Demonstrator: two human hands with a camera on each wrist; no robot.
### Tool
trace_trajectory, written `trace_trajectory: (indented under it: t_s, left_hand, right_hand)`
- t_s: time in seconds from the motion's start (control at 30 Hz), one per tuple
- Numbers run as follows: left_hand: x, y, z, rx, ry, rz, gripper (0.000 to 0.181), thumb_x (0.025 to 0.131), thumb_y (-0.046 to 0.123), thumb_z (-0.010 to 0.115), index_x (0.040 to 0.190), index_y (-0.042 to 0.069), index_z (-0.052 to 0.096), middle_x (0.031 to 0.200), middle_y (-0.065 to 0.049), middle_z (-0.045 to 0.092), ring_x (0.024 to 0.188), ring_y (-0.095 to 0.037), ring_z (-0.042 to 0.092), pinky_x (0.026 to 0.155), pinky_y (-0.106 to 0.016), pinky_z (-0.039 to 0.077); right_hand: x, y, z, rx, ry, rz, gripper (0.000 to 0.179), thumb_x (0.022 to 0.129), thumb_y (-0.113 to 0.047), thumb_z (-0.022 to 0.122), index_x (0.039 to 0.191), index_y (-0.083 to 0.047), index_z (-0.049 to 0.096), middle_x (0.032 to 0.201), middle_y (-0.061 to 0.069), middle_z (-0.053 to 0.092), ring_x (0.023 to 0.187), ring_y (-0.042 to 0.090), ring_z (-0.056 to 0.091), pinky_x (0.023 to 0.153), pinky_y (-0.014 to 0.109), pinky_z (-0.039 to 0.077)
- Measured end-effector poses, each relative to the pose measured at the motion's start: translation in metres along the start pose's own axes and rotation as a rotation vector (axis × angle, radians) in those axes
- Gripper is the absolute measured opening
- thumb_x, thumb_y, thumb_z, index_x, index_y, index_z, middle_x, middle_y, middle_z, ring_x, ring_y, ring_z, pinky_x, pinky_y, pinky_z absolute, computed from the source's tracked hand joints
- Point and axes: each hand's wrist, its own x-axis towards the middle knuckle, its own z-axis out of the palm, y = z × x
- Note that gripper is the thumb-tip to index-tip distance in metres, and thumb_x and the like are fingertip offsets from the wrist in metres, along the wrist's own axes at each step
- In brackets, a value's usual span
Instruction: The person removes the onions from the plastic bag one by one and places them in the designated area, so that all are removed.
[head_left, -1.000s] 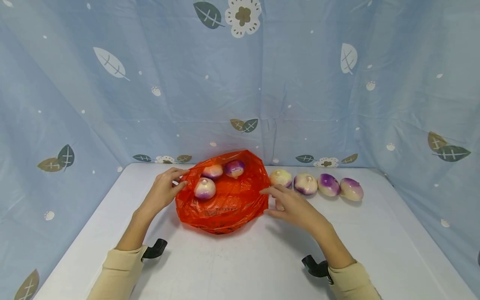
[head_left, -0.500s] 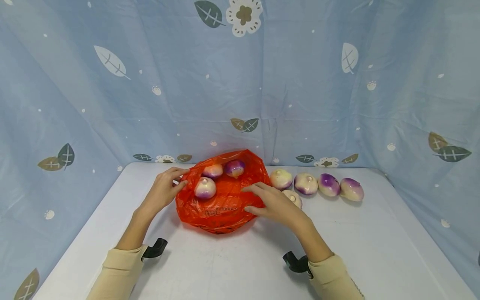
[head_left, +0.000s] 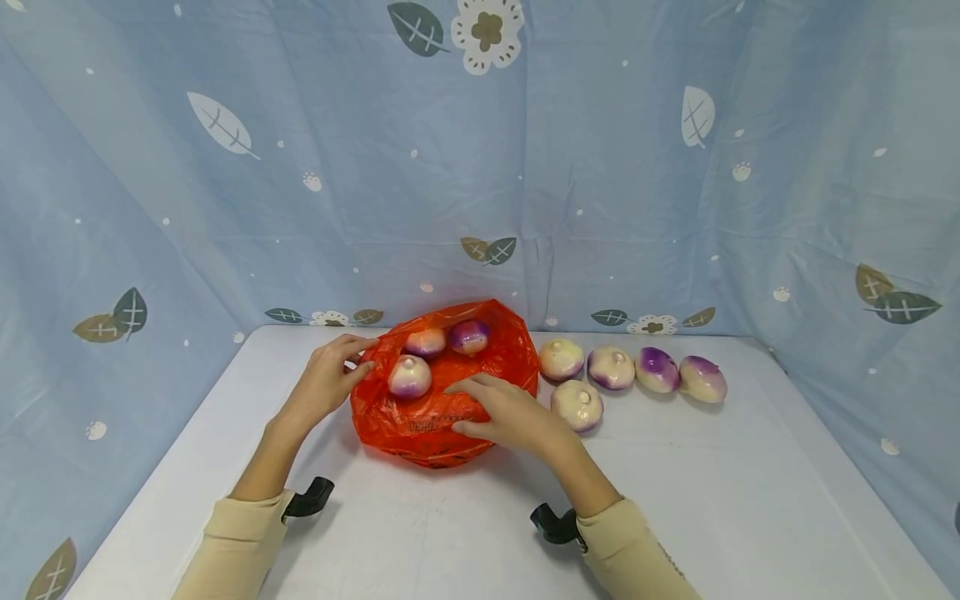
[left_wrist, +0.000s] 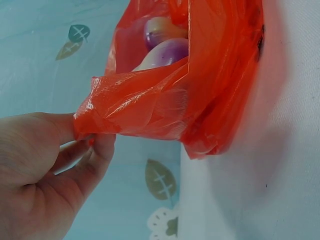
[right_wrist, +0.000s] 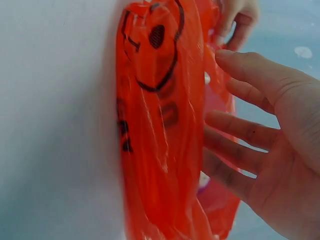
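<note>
A red plastic bag (head_left: 420, 446) lies with its mouth spread on the white table. Inside it show a white-and-purple turnip (head_left: 410, 377), an orange-tinted one (head_left: 425, 342) and a mostly purple one (head_left: 469, 337). My left hand (head_left: 322, 379) pinches the bag's rim at its left side, fingers and thumb on the film in the left wrist view. Over the front right of the opening is my right hand (head_left: 510, 412), fingers spread and nothing held. In the right wrist view, its fingers (right_wrist: 240, 127) overlap the bag's mouth, thumb apart.
Right of the bag, several turnips stand in a row, from a yellowish one (head_left: 562, 359) to a purple-topped one (head_left: 702, 379). Another pale turnip (head_left: 577, 406) sits in front of the row, beside my right wrist. A blue patterned curtain (head_left: 600, 167) hangs behind the table.
My right hand has moved left from the bag's right edge to over its opening, uncovering the pale turnip in front of the row. The left hand and bag stay put.
</note>
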Motion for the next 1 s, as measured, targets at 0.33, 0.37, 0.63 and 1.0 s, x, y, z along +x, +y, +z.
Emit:
trace_trajectory:
  t_s: [0.33,0.37,0.63,1.0]
  left_hand:
    - [-0.001,0.001,-0.001,0.002,-0.006,-0.005,0.037,0.089,0.004,0.068,0.126,0.001,0.065,0.116,-0.018,0.067,0.090,-0.029,0.069,0.073,-0.042,0.062]
    - [-0.001,0.001,-0.001,0.002,-0.007,-0.006,0.037,0.089,0.005,0.068,0.126,0.001,0.065,0.117,-0.018,0.067,0.090,-0.029,0.069,0.074,-0.042,0.062]
    - [-0.001,0.001,-0.001,0.006,-0.007,-0.002,0.036,0.090,0.004,0.068,0.126,0.001,0.065,0.117,-0.018,0.067,0.089,-0.029,0.069,0.073,-0.042,0.062]
    - [0.000,0.001,-0.002,0.007,0.007,0.013,0.036,0.089,0.004,0.069,0.125,0.001,0.066,0.115,-0.018,0.067,0.088,-0.029,0.069,0.073,-0.043,0.062]
  right_hand:
    - [0.014,-0.007,0.015,-0.004,-0.068,0.037,0.056,0.091,-0.044,0.067,0.141,-0.032,0.047,0.139,0.001,0.052,0.129,0.022,0.054,0.106,0.047,0.048]
    - [0.015,-0.008,0.016,-0.007,-0.071,0.038,0.056,0.091,-0.044,0.066,0.141,-0.032,0.047,0.139,0.001,0.052,0.128,0.021,0.054,0.106,0.047,0.048]
    - [0.027,-0.018,0.016,-0.040,-0.073,0.025,0.062,0.090,-0.046,0.067,0.145,-0.026,0.045,0.143,0.003,0.051,0.132,0.023,0.052,0.104,0.048,0.050]
    - [0.050,-0.024,0.020,-0.073,-0.046,-0.011,0.067,0.091,-0.044,0.067,0.149,-0.021,0.042,0.146,0.003,0.047,0.133,0.020,0.051,0.107,0.041,0.048]
